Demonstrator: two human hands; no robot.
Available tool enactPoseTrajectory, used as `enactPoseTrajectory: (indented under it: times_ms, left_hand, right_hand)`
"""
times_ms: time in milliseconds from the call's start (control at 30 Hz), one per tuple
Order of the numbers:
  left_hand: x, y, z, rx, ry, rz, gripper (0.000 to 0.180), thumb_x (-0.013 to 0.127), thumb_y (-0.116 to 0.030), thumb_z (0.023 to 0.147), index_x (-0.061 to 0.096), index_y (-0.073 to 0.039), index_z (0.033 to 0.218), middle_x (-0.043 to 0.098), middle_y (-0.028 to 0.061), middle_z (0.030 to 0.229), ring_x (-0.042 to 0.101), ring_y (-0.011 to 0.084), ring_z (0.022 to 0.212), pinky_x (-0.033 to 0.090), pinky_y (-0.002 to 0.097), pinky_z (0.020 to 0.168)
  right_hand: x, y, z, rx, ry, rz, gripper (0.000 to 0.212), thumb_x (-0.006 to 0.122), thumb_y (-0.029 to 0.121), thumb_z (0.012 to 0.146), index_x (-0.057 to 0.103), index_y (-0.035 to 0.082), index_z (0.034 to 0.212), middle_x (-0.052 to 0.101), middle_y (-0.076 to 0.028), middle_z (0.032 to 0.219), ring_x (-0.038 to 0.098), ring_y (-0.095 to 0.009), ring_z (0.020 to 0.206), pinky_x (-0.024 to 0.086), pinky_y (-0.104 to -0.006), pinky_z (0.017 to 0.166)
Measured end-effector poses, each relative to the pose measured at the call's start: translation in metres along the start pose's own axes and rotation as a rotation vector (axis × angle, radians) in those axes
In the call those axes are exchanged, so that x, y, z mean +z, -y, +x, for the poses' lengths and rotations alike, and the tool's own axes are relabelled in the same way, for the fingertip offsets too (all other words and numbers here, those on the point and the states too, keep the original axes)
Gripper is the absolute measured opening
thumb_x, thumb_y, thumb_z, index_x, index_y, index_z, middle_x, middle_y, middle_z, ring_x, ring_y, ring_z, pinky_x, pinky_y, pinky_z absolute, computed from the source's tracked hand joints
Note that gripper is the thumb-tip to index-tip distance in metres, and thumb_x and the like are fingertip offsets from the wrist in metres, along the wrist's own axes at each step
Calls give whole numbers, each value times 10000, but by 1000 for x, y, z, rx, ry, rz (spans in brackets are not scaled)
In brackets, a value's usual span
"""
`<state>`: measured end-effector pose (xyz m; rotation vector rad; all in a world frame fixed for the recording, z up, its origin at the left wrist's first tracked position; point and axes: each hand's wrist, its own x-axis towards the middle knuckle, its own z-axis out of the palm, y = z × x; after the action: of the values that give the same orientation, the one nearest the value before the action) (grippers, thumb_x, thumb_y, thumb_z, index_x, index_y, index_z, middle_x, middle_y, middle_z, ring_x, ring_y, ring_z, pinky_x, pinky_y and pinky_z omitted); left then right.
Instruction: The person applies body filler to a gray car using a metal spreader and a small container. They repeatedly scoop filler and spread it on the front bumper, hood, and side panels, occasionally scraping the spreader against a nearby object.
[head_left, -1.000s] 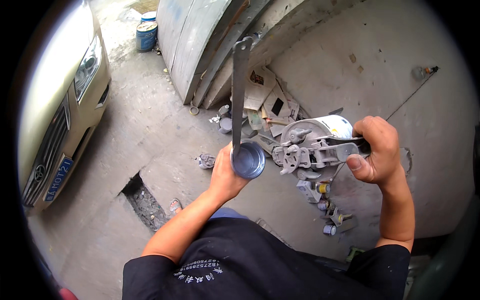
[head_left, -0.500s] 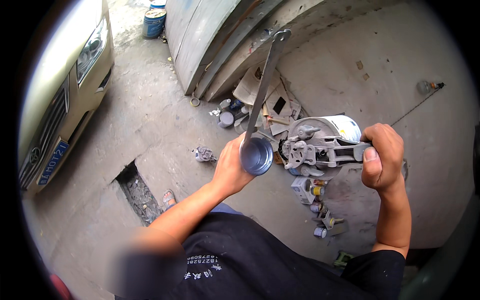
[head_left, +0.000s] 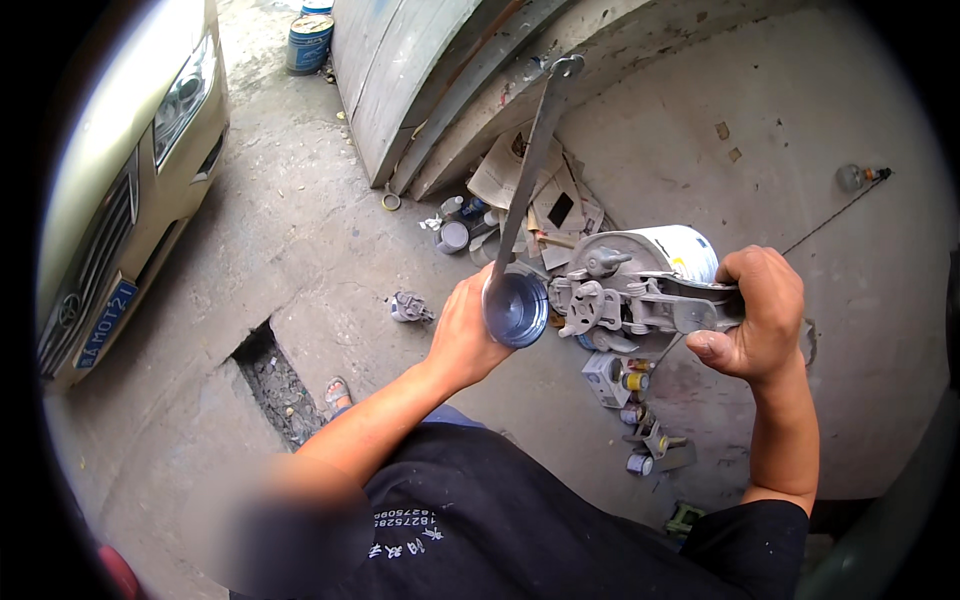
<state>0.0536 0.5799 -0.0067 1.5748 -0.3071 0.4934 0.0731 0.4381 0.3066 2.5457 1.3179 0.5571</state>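
My left hand (head_left: pixel 458 335) is wrapped round a small cup (head_left: pixel 516 311) that holds dark blue-grey liquid. A long flat metal stirring stick (head_left: pixel 532 175) stands slanted in the cup, its upper end pointing away from me. On the right, my right hand (head_left: pixel 765 318) grips the handle of a grey, paint-crusted stirring lid (head_left: pixel 598 305). That lid is fixed on a white paint can (head_left: pixel 684 252), which is tipped over with its lid end toward the cup. The lid's spout side is close beside the cup's rim. Whether paint is flowing I cannot tell.
A car (head_left: pixel 140 180) stands at left. In the floor is a rectangular pit (head_left: pixel 275 385). Cardboard (head_left: pixel 505 175) and bottles lie by grey curved panels (head_left: pixel 400 90). Several small cans and a box (head_left: pixel 605 380) lie below the can. A blue drum (head_left: pixel 309 45) stands far off.
The can and its lid have shifted slightly left, closer to the cup. My right thumb has moved down and left, and the lid's lever has swung with it. The cup has barely moved.
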Motion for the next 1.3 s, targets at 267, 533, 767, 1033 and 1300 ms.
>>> enactPoseTrajectory:
  times_ms: [267,533,767,1033,1300]
  left_hand:
    - [0,-1,2,-29,10,5,793,843,-95,692,403,-52,1350,570,174,1184,558,367,1109,448,437,955]
    - [2,0,0,-6,21,3,791,839,-96,695,399,-47,1351,570,181,1183,555,372,1120,446,437,959]
    - [5,2,0,-12,27,-6,794,844,-108,693,401,-47,1349,564,180,1196,554,370,1120,447,436,956]
    - [-3,-1,5,-85,95,4,744,833,-118,693,458,-52,1332,570,158,1221,565,351,1129,456,425,958]
    - [-45,81,-97,-188,63,127,834,870,-120,677,397,-22,1357,530,185,1315,537,310,1218,417,414,1022]
  right_hand:
    - [2,-1,-3,14,-5,69,411,610,429,786,554,24,746,496,-102,620,478,-283,521,391,-382,511]
    - [7,-2,-9,19,10,60,531,656,547,771,553,26,744,502,-105,624,481,-285,529,390,-378,513]
    - [15,-6,-17,37,1,30,706,667,723,723,550,27,748,529,-100,633,500,-285,542,406,-367,519]
    - [41,-18,-35,357,10,254,732,602,746,780,534,17,776,504,-99,635,484,-261,551,407,-340,531]
    - [170,-28,-96,886,396,914,569,546,567,909,552,7,807,525,-29,647,488,-124,636,409,-297,582]
